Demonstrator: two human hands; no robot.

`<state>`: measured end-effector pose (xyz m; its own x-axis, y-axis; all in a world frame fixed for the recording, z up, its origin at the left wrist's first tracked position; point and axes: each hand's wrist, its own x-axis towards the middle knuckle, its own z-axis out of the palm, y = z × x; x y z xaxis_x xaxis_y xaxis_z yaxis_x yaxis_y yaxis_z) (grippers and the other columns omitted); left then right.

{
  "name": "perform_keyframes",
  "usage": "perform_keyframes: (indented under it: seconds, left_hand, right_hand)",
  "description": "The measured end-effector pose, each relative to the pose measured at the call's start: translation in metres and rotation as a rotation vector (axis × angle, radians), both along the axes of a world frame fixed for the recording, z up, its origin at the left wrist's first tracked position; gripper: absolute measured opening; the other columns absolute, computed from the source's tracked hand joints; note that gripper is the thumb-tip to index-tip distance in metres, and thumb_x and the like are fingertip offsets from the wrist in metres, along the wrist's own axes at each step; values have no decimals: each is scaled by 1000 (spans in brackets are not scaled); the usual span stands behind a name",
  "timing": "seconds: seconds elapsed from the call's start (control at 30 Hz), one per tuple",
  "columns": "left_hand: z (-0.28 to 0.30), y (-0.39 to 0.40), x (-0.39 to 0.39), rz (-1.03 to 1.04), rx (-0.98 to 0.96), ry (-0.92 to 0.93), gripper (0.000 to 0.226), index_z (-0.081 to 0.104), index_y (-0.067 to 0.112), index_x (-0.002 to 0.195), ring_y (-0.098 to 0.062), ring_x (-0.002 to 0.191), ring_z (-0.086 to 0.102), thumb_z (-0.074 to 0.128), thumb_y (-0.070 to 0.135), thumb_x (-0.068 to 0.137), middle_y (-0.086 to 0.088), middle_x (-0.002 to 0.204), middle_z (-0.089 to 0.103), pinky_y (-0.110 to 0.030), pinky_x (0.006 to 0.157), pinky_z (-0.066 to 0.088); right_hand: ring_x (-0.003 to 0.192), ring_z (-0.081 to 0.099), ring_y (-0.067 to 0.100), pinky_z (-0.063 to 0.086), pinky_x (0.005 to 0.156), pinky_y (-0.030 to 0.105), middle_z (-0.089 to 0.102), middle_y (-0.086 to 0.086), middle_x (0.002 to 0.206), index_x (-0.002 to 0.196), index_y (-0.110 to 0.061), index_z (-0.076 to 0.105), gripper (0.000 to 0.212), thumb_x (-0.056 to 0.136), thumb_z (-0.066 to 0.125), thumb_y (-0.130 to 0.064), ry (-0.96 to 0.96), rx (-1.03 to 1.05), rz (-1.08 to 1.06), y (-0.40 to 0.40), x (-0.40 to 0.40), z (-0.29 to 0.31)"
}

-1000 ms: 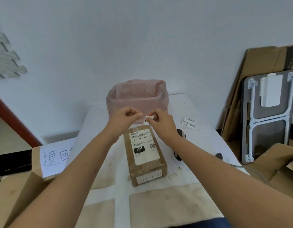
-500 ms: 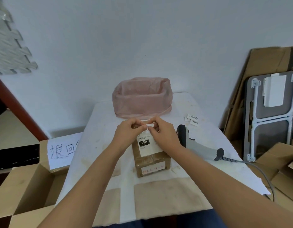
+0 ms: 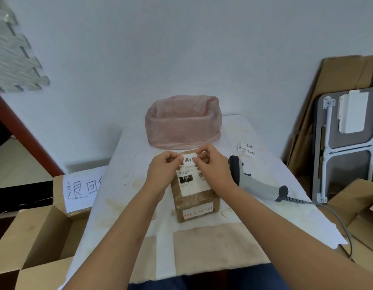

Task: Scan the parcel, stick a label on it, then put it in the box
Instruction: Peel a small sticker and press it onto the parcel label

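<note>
A plain pale wall backs a small table (image 3: 139, 185) covered with a stained white sheet, set in the middle of the frame.

At centre, the fingertips of both hands pinch one small white label (image 3: 189, 160) by its two ends: the left hand (image 3: 163, 174) holds the left edge, the right hand (image 3: 212, 168) the right edge, the other fingers curled in. Held taut this way, the label probably stays flat and off the skin until it is pressed down. It hangs just over the far end of the parcel (image 3: 195, 195), a single brown taped carton lying lengthwise below the hands, with its shipping sheet facing up; whether the label already touches it cannot be told.

Right of the hands lies one grey handheld scanner (image 3: 256, 182), set down on the sheet, cable trailing off the lower right, which suggests scanning is over. Beyond it, at right centre, are a few spare labels (image 3: 249, 149), two or three, near enough to reach.

Behind the parcel stands one bin lined with a pink bag (image 3: 182, 124), likely for peeled backing. At lower left, one open cardboard box (image 3: 34, 237) with a handwritten paper sign (image 3: 83, 188) waits beside the table, within reach for dropping the parcel in. Flattened cardboard (image 3: 336, 80) and a folded table (image 3: 347, 143) lean at the right.
</note>
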<state>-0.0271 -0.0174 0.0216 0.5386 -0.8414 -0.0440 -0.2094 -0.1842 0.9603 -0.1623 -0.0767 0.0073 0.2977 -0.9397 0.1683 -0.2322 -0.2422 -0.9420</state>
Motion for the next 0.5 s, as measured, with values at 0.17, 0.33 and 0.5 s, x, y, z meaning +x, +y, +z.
perform_keyframes:
  seconds: [0.17,0.33,0.5]
  left_hand:
    - [1,-5,-3,52,-11,36,13,73,12,93,-10,72,64,65,22,91,2,83,72,-21,65,47]
    - [-1,-3,-6,33,-12,49,8,72,15,94,-10,74,66,68,21,90,0,88,74,-20,63,48]
    - [-4,2,-6,39,-46,63,4,72,19,91,-12,78,68,69,21,89,-1,89,75,-22,65,50]
  right_hand:
    - [74,64,12,49,56,9,68,5,90,91,-18,58,9,88,66,-14,-43,-11,-5,-1,1,4]
    - [81,66,13,54,67,20,68,2,93,93,-22,58,13,88,66,-14,-70,35,-5,-1,-3,0]
    - [73,61,2,47,56,8,65,-8,84,93,-21,63,6,88,67,-20,-38,39,-26,1,-6,-1]
